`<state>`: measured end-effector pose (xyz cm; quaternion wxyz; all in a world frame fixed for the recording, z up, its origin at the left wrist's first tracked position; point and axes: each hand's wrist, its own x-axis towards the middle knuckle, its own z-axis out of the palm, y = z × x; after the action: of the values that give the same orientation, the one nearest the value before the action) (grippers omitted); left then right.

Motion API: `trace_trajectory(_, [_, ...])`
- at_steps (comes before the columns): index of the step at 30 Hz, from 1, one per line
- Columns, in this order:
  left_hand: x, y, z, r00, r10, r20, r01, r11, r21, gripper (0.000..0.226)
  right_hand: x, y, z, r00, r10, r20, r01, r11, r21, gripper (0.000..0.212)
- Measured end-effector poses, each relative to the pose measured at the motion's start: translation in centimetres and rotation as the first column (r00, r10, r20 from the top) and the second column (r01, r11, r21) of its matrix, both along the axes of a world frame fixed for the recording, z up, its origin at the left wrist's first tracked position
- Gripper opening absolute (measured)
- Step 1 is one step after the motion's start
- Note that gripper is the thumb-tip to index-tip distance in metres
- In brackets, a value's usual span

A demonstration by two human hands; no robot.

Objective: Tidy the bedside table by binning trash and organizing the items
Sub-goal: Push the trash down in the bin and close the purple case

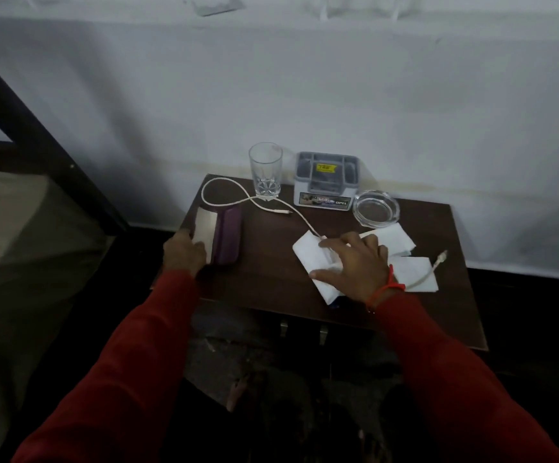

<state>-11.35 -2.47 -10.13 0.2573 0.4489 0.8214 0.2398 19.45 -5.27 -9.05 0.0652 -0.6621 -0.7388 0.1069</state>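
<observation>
On the dark wooden bedside table (271,275) my left hand (184,253) grips the near end of a purple case (228,233) with a pale card or flap (204,228) on it, at the table's left edge. My right hand (354,265) lies flat with fingers spread on a white tissue (314,259) near the middle. Two more white tissues lie to the right, one behind the hand (395,238) and one beside the wrist (418,272). A white charging cable (231,188) loops from the case past the glass and under my right hand, its far plug (441,255) at the right.
At the back of the table stand an empty drinking glass (265,172), a grey compartmented organizer box (326,178) and a clear glass ashtray (376,208). A white wall is right behind. A dark bed frame (37,128) and bedding sit to the left.
</observation>
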Motion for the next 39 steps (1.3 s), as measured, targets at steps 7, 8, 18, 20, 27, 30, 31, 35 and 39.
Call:
trace_trajectory(7, [-0.1, -1.9, 2.5, 0.930, 0.217, 0.296, -0.252, 0.964, 0.084, 0.041, 2.2, 0.9, 0.7, 0.860, -0.016, -0.510, 0.064, 0.995, 0.076, 0.007])
trace_trajectory(8, [0.0, -2.3, 2.7, 0.895, 0.249, 0.371, -0.304, 0.948, 0.096, 0.039, 2.1, 0.7, 1.0, 0.852, -0.057, -0.521, 0.116, 0.990, 0.082, 0.018])
trace_trajectory(18, [8.5, -5.5, 4.2, 0.570, 0.138, 0.810, -0.376, 0.920, 0.108, 0.026, 0.5, 0.4, -0.5, 0.937, -0.042, -0.346, 0.048, 0.999, 0.008, 0.014])
trace_trajectory(20, [9.3, -5.4, 3.7, 0.521, 0.144, 0.841, -0.356, 0.932, 0.061, 0.026, 1.0, 0.5, -0.1, 0.880, -0.058, -0.472, 0.089, 0.995, 0.045, 0.008])
trace_trajectory(27, [10.9, -3.9, 3.6, 0.476, 0.105, 0.873, -0.255, 0.967, 0.022, 0.031, 6.2, 2.0, 0.8, 0.601, -0.298, -0.742, 0.477, 0.878, 0.033, 0.008])
trace_trajectory(30, [11.5, -4.2, 3.1, 0.465, 0.105, 0.879, -0.225, 0.974, 0.003, 0.035, 7.9, 2.2, 0.2, 0.586, -0.337, -0.737, 0.521, 0.853, 0.024, 0.012])
trace_trajectory(31, [11.6, -4.2, 3.0, 0.463, 0.100, 0.880, -0.214, 0.977, 0.001, 0.035, 8.4, 2.3, -0.1, 0.583, -0.349, -0.734, 0.533, 0.846, 0.020, 0.009])
trace_trajectory(35, [11.8, -4.1, 2.7, 0.492, 0.088, 0.866, -0.173, 0.985, -0.002, 0.039, 9.9, 3.1, -1.7, 0.509, -0.435, -0.743, 0.591, 0.804, -0.066, 0.011])
trace_trajectory(39, [11.7, -4.0, 2.5, 0.480, 0.089, 0.873, -0.171, 0.985, -0.006, 0.038, 10.5, 3.1, -2.7, 0.499, -0.536, -0.681, 0.632, 0.763, -0.137, 0.023])
